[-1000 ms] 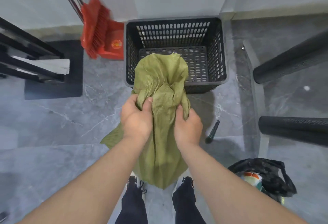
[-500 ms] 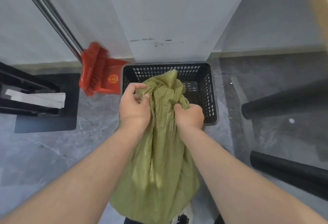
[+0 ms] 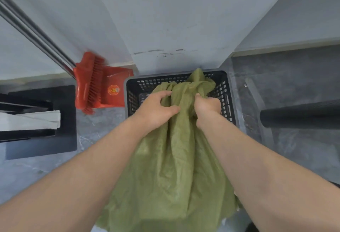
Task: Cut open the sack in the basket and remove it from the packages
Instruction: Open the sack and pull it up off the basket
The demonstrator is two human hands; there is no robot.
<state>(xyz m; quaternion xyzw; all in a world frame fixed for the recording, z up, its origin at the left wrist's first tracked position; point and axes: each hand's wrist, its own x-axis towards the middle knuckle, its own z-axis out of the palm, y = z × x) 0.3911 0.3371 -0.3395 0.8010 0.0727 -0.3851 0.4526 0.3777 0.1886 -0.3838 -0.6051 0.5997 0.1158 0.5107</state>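
Both hands bunch the green sack above the basket.

The sack [image 3: 171,167] hangs limp and crumpled between the forearms, its top gathered over the black basket [image 3: 225,92]. The left hand [image 3: 156,108] fingers clutch a fold; the right hand [image 3: 207,106] is fisted tight on the fabric. A red broom [image 3: 90,84] leans beyond.
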